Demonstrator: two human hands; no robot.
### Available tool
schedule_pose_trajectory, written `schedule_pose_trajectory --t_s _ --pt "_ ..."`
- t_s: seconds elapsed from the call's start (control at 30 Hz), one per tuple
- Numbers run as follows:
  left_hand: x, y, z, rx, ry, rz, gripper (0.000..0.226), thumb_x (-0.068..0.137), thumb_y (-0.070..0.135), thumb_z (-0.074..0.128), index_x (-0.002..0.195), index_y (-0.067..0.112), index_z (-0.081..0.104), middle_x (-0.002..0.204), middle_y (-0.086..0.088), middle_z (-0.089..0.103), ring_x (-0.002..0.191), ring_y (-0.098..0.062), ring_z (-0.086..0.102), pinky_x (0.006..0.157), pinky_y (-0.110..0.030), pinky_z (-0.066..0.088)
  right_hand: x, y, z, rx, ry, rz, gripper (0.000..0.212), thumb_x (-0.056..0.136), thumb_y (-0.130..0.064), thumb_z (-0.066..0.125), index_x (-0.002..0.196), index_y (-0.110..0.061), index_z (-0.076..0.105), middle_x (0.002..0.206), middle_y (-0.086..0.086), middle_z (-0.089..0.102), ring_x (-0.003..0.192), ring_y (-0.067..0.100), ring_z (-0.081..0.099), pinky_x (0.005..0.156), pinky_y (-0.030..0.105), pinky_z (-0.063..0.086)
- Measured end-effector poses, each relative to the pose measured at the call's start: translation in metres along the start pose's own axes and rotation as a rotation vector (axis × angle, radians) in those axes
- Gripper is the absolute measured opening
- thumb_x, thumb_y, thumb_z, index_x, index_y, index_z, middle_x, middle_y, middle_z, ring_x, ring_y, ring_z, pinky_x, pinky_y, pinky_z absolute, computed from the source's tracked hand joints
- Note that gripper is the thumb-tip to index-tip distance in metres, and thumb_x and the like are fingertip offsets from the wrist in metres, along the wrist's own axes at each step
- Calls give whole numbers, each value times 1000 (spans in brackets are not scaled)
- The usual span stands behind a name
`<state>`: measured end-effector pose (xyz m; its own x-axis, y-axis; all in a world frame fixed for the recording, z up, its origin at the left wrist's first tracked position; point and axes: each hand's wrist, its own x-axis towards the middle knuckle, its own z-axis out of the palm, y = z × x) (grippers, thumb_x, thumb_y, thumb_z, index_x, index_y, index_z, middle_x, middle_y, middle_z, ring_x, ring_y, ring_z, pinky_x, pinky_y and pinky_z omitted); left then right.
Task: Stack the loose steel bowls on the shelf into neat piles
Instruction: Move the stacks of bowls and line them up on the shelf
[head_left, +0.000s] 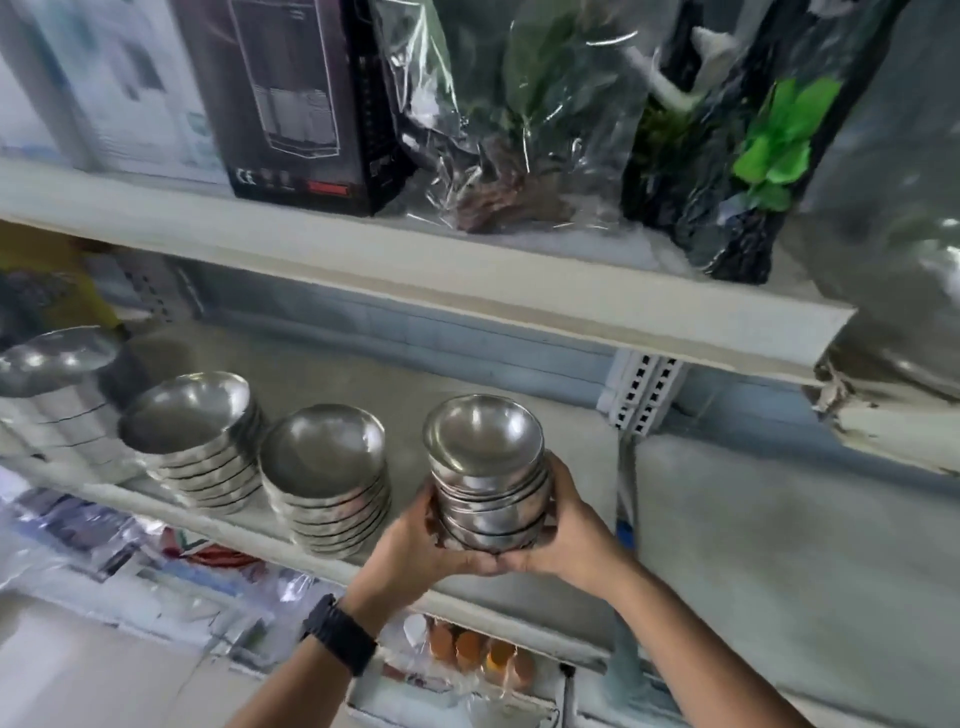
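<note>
Steel bowls (488, 478), nested into one short stack, cupped from both sides at the front edge of the middle shelf (519, 597). Left hand (415, 545) wrapped round the stack's lower left, right hand (571, 525) round its lower right, both closed on the pile, heels of the palms meeting underneath. Stack apparently just off the shelf surface or barely resting on it; cannot tell which.

Likely handling: rigid, hard, not fragile, though polished and slippery, so prone to sliding against one another if tilted. Individually light; together, noticeably weightier. Best grip as shown: low on the sides with support beneath the bottom bowl, kept level so the upper bowls stay seated. Upper bowls already sitting slightly skewed, rims not quite parallel; worth squaring before letting go.

Containers and contents: top bowl empty and gleaming. To the left on the same shelf, a second pile (327, 478) just beside the held one, then a third pile (197, 441), both leaning a little, top bowls empty. Farther left, a taller blurred pile (52, 395). Upper shelf (415, 275): a black carton (291, 104) and plastic-wrapped artificial plants (519, 119). Below: packets in clear wrap, contents indistinct.
</note>
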<state>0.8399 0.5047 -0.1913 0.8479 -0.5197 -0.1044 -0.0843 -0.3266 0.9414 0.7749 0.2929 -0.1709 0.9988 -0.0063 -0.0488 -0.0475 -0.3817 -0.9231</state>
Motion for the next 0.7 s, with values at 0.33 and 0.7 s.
schedule_pose_trajectory --t_s 0.33,0.7 --pt "5 -19 -21 50 -157 -15 114 39 54 101 136 30 46 118 14 71 110 -1 66 101 -33 53 -23 -3 34 -55 156 110 127 55 -44 97 142 -60 5 130 -30 48 117 -22 48 93 4 43" --pt "-1 -28 -20 78 -202 -7 110 44 48 101 138 27 47 120 10 69 111 -3 66 100 -28 54 -42 1 45 -60 217 137 127 57 -42 99 143 -61 9 129 -30 53 119 -5 58 98 16 50"
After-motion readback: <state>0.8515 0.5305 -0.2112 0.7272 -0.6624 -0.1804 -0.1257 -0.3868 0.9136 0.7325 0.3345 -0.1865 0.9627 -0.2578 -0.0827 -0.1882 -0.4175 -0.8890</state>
